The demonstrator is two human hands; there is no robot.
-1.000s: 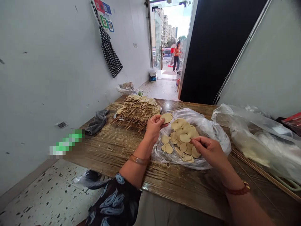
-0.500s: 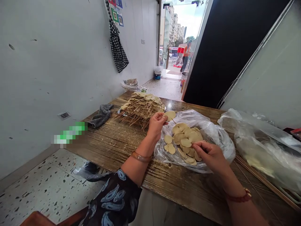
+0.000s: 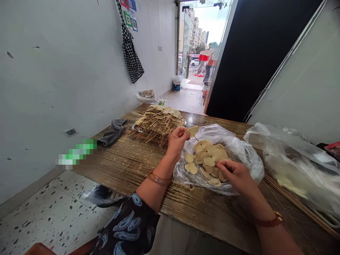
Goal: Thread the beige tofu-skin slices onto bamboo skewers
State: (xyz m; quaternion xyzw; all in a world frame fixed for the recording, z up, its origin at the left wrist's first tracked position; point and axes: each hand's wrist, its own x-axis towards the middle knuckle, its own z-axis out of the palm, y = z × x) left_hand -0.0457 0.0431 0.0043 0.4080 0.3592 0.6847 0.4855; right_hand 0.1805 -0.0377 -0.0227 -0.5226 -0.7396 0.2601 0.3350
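My left hand is closed in a pinch on a thin, pale beige round slice, apparently a dough or tofu-skin disc, now tilted nearly edge-on. A thin wooden skewer shows just below that slice and runs down behind several threaded slices. At their lower end my right hand is closed, thumb and finger pinched where the skewer's line ends; the stick itself is hidden there. Beneath lie loose slices on a spread clear plastic bag.
Behind my left hand, a heap of filled skewers rests on a tray. A grey cloth lies at the table's left edge. To the right are another plastic bag and bare sticks on the wooden table.
The slice in my left hand has tipped from face-on to nearly edge-on. My right hand keeps its pinch in about the same place. The view has shifted slightly.
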